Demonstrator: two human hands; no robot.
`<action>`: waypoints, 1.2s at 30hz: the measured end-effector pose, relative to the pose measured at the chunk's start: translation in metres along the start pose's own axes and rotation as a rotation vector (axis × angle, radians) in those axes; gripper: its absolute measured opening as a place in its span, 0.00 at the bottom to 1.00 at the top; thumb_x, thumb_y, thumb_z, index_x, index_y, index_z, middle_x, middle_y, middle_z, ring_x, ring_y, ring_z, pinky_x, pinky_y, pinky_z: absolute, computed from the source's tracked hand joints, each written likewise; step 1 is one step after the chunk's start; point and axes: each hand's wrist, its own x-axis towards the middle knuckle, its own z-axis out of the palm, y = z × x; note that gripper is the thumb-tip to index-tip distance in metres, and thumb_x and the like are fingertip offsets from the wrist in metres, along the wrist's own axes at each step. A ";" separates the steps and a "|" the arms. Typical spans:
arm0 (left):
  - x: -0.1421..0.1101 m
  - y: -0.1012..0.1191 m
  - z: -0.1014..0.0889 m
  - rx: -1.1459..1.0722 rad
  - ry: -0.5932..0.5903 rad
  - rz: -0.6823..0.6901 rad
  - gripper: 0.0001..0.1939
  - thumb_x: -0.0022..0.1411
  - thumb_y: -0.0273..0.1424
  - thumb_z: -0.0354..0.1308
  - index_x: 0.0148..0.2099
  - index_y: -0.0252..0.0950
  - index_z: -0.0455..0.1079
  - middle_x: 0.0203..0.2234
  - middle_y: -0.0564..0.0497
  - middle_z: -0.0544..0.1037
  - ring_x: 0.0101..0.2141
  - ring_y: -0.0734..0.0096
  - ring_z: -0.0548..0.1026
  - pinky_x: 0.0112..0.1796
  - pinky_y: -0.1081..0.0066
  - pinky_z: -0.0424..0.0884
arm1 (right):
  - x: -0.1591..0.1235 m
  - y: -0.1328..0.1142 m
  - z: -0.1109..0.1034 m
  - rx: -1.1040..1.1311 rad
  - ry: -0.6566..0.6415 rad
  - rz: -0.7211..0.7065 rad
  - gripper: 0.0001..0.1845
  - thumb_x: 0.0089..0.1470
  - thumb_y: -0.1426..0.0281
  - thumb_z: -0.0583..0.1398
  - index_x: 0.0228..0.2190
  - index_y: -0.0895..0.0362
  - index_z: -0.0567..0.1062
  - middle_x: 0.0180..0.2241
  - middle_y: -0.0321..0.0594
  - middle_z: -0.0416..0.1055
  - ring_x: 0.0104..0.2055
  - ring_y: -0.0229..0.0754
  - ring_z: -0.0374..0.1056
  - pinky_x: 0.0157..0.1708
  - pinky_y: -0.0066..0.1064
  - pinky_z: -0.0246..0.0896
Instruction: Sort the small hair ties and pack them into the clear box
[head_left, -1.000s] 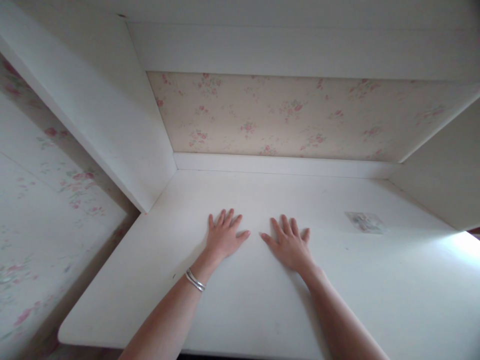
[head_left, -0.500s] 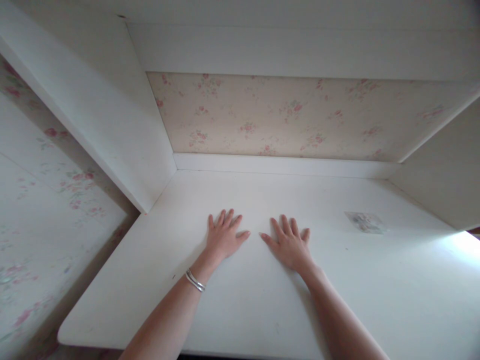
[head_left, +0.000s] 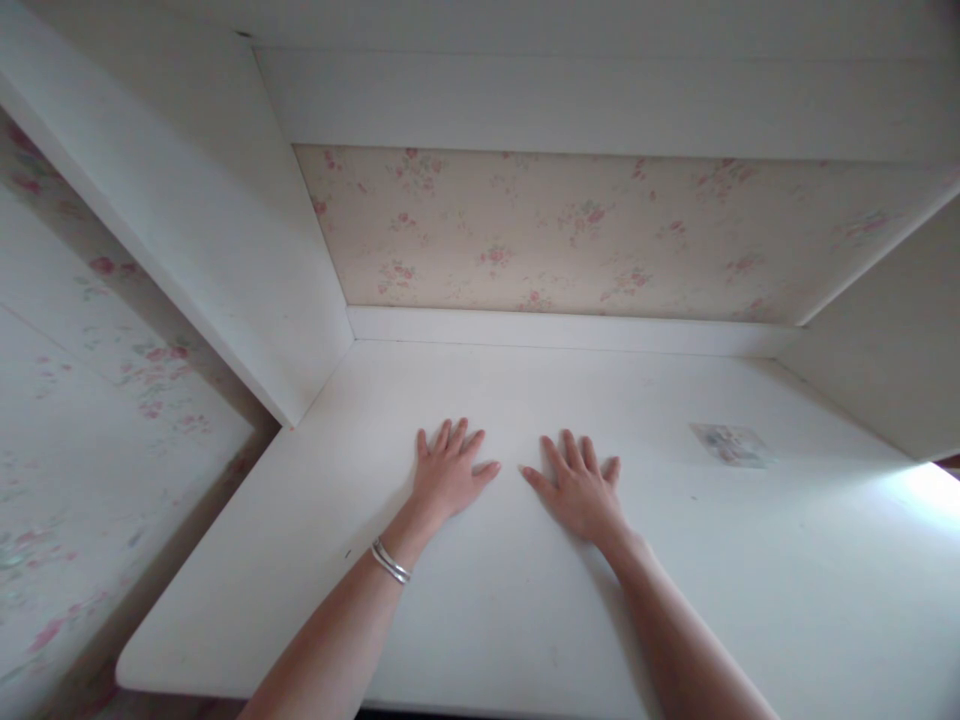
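Note:
Palm down on the white desk top (head_left: 480, 610), my left hand (head_left: 448, 472) has its fingers spread and holds nothing. Two silver bangles (head_left: 391, 562) circle that wrist. My right hand (head_left: 577, 490) also lies flat with spread fingers, a short gap from the left one, the two thumbs pointing toward each other. To the right of it, a small clear flat piece with a blurred picture (head_left: 731, 445), perhaps a sticker or plastic packet, rests on the surface.
A white side panel (head_left: 225, 220) rises at the left and another panel (head_left: 885, 350) at the right. Behind the desk top runs a low white ledge (head_left: 570, 330) under floral wallpaper (head_left: 540, 230). A white board (head_left: 570, 100) crosses above. The desk's rounded corner (head_left: 127, 670) is at front left.

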 end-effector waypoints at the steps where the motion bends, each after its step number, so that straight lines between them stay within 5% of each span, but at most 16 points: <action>1: 0.000 0.000 0.000 0.000 0.003 0.003 0.32 0.61 0.55 0.34 0.62 0.49 0.55 0.63 0.51 0.52 0.62 0.51 0.46 0.56 0.41 0.39 | 0.000 0.000 0.000 0.002 -0.001 0.000 0.42 0.53 0.41 0.36 0.61 0.49 0.50 0.64 0.48 0.40 0.65 0.60 0.30 0.54 0.64 0.26; 36: -0.001 0.005 -0.009 0.011 -0.015 -0.011 0.31 0.62 0.53 0.36 0.62 0.48 0.55 0.63 0.50 0.52 0.63 0.52 0.46 0.58 0.44 0.38 | -0.003 -0.004 0.000 -0.013 0.021 0.023 0.39 0.55 0.43 0.39 0.61 0.50 0.52 0.64 0.45 0.41 0.65 0.58 0.32 0.56 0.60 0.25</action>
